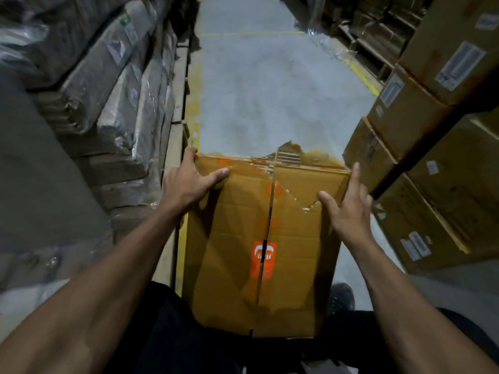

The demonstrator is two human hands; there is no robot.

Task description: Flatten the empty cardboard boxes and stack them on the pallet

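Note:
A brown cardboard box (237,247) with an orange logo stands in front of my legs, its two top flaps closed along a centre seam. The far edge is torn, with ragged corrugated board showing. My left hand (189,182) grips the box's far left corner, thumb lying on the top face and fingers wrapped over the edge. My right hand (345,209) is at the box's right edge with fingers spread and straight, thumb resting on the top near a torn notch.
Stacked flattened cardboard wrapped in plastic (121,109) lines the left side on a pallet. Labelled brown cartons (421,147) are stacked close on the right. A grey concrete aisle (270,90) with yellow floor lines runs ahead. My shoe (341,295) shows beside the box.

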